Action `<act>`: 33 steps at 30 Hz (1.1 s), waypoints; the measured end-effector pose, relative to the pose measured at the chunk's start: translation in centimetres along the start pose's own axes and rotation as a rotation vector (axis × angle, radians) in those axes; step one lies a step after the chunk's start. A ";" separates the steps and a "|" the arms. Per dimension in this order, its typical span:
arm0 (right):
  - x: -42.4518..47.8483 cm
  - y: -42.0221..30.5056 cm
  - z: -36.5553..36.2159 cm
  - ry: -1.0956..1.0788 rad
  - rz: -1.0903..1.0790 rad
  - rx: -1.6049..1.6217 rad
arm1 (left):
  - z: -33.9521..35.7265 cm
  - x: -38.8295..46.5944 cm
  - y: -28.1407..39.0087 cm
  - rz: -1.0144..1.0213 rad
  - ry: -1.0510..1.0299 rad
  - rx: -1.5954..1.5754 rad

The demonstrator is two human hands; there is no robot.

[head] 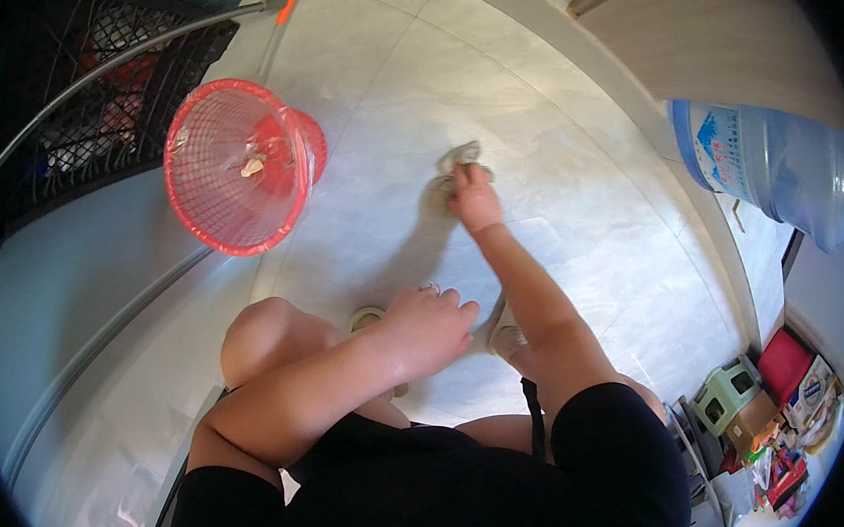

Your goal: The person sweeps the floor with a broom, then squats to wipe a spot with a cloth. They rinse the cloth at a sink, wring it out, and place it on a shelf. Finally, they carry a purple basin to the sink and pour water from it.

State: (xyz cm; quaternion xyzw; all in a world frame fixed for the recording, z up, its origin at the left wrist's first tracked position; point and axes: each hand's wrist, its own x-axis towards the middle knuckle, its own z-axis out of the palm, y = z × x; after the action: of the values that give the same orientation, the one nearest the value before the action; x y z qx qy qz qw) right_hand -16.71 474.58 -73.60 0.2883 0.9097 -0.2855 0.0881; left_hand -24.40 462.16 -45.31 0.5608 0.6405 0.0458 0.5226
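Observation:
My right hand (475, 197) reaches out to the light tiled floor (371, 148) and grips a crumpled grey-beige cloth (463, 155). The cloth lies against the tiles and is partly hidden by my fingers. My left hand (424, 330) hangs over the gap between my bent knees, its fingers loosely curled and its palm turned out of sight. Something shiny, perhaps a ring, shows at its knuckles. Left of the cloth stands a red mesh plastic wastebasket (196, 205), lined with a clear bag and holding a small pale scrap (253, 166).
A black mesh crate (70, 102) and a long metal pole with an orange end piece (287, 6) are at the upper left. A blue water-cooler bottle (786, 166) is on the right. Below it are a green stool (724, 395) and assorted boxes and packets.

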 end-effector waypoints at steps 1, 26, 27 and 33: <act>0.5 -1.5 1.8 0.017 0.004 0.049 | 0.0 0.0 0.0 0.017 0.004 0.010; 9.0 9.8 -9.0 0.397 0.626 -0.279 | 0.2 -1.0 -1.6 0.026 0.128 0.011; 9.1 8.8 -7.1 0.359 0.557 -0.413 | 0.2 -1.0 -1.5 0.035 0.122 0.013; 4.5 -6.2 3.6 0.162 -0.207 -0.382 | -1.4 0.4 -1.3 0.018 0.138 0.011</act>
State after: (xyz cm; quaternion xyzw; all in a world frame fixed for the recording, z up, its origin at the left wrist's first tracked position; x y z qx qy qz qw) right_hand -23.96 470.51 -75.15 0.1937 0.9760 -0.0915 0.0383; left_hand -26.22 462.73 -45.81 0.5649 0.6702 0.0859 0.4737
